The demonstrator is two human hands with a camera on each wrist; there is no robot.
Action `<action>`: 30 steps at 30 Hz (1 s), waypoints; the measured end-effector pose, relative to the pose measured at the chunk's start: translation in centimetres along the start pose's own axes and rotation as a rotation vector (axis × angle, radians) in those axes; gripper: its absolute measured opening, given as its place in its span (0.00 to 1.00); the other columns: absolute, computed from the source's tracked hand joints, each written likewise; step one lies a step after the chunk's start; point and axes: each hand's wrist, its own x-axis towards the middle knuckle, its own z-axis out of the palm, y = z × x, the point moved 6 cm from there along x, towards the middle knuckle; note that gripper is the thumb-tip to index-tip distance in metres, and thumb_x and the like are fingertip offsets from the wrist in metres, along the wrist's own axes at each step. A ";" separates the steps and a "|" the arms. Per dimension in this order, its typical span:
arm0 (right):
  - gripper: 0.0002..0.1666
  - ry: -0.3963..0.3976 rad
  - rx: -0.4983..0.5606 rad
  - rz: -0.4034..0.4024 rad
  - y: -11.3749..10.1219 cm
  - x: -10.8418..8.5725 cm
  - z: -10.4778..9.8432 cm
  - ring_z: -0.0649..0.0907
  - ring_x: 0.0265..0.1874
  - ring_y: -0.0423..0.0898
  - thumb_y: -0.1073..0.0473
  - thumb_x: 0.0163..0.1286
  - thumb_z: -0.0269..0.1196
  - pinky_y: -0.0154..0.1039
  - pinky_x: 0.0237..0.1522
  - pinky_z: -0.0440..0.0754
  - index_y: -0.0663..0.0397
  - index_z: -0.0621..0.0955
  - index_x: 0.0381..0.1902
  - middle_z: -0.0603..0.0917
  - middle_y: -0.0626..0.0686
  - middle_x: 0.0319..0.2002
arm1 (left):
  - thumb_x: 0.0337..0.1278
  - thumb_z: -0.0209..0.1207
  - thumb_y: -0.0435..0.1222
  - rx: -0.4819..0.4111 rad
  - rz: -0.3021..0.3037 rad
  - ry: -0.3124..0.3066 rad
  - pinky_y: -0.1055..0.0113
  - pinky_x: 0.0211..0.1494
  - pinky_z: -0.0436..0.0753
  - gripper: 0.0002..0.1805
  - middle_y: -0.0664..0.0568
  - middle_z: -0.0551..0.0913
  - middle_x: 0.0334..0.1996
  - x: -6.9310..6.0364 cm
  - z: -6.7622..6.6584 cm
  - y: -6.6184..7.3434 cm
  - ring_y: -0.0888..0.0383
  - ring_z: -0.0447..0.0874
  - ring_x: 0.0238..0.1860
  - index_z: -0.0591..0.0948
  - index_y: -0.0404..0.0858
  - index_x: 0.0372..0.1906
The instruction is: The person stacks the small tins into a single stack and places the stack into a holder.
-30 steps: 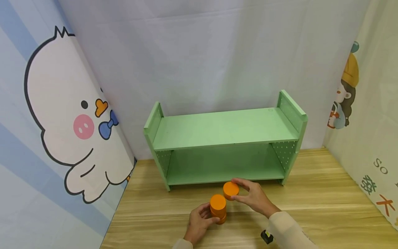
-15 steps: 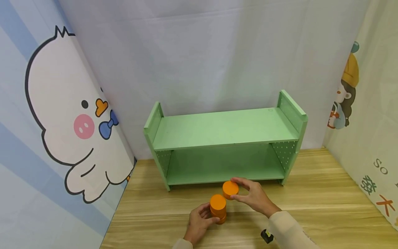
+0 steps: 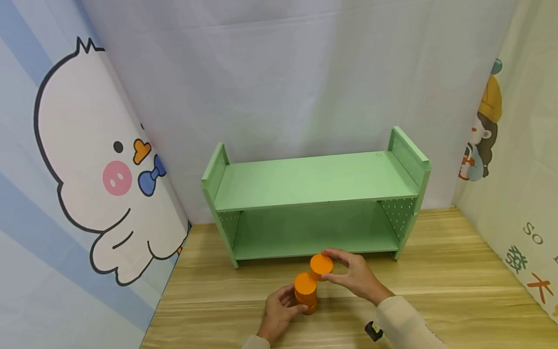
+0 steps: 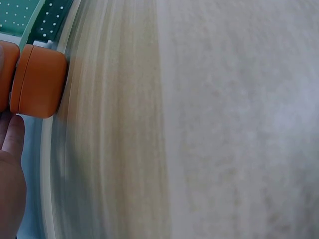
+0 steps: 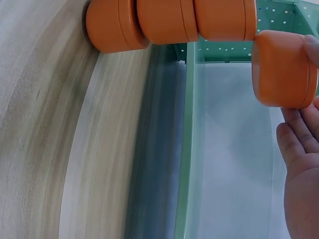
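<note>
Three round orange lidded jars (image 3: 305, 286) are piled into a stack on the wooden table. My left hand (image 3: 278, 312) holds that stack from the left, thumb in front and fingers behind. Up at the stack's top right, my right hand (image 3: 356, 277) grips another orange jar (image 3: 321, 266) between thumb and fingers. In the right wrist view, this held jar (image 5: 281, 69) is just beyond the top jar (image 5: 222, 20) and off to one side, their edges close. The left wrist view shows the lowest jar (image 4: 42, 82) and part of my left hand (image 4: 12, 179).
A green two-tier shelf (image 3: 314, 182) stands behind the hands, with perforated side panels. A small black object with a yellow mark (image 3: 374, 331) lies on the table (image 3: 209, 291) beside the right sleeve. Printed cloths hang around the table.
My right hand's jar has shifted slightly left, toward the top of the stack. My left hand and the stack have stayed where they were.
</note>
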 end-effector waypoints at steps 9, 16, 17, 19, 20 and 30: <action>0.34 -0.008 0.016 -0.022 -0.2 0.0 0.7 0.80 0.60 0.57 0.58 0.60 0.75 0.51 0.63 0.76 0.65 0.78 0.61 0.82 0.57 0.59 | 0.43 0.75 0.25 -0.008 -0.007 -0.002 0.61 0.57 0.84 0.33 0.33 0.81 0.56 -0.1 0.0 -0.2 0.40 0.81 0.57 0.78 0.23 0.58; 0.33 -0.026 0.029 -0.031 -0.4 0.0 1.4 0.79 0.60 0.56 0.57 0.60 0.75 0.51 0.64 0.75 0.64 0.79 0.61 0.82 0.58 0.59 | 0.44 0.76 0.27 0.018 0.012 -0.010 0.62 0.57 0.84 0.32 0.33 0.81 0.55 0.1 -0.1 -0.5 0.41 0.81 0.57 0.78 0.23 0.58; 0.33 -0.030 0.036 -0.030 -0.5 0.0 1.5 0.79 0.61 0.56 0.58 0.60 0.75 0.51 0.64 0.75 0.64 0.79 0.61 0.82 0.58 0.59 | 0.44 0.76 0.28 0.018 0.013 -0.011 0.62 0.57 0.84 0.32 0.34 0.81 0.55 0.1 -0.1 -0.5 0.41 0.82 0.57 0.78 0.23 0.58; 0.32 -0.038 0.046 -0.023 -0.6 0.1 1.7 0.79 0.61 0.56 0.58 0.60 0.75 0.51 0.65 0.75 0.63 0.79 0.61 0.82 0.58 0.59 | 0.44 0.76 0.29 0.016 0.015 -0.015 0.63 0.57 0.84 0.32 0.34 0.81 0.55 0.1 -0.1 -0.4 0.41 0.82 0.57 0.78 0.24 0.58; 0.32 -0.042 0.051 -0.019 -0.6 0.1 1.7 0.79 0.61 0.56 0.58 0.60 0.74 0.51 0.65 0.74 0.62 0.79 0.61 0.82 0.59 0.59 | 0.44 0.76 0.29 0.019 0.018 -0.017 0.62 0.56 0.84 0.32 0.34 0.81 0.55 0.1 -0.1 -0.5 0.41 0.82 0.57 0.79 0.24 0.58; 0.31 -0.074 0.076 -0.014 -1.3 0.2 2.4 0.79 0.61 0.55 0.60 0.61 0.74 0.52 0.66 0.74 0.61 0.79 0.61 0.82 0.57 0.59 | 0.44 0.76 0.29 0.027 0.018 -0.016 0.61 0.57 0.84 0.32 0.34 0.81 0.56 0.1 -0.1 -0.4 0.42 0.81 0.57 0.79 0.25 0.58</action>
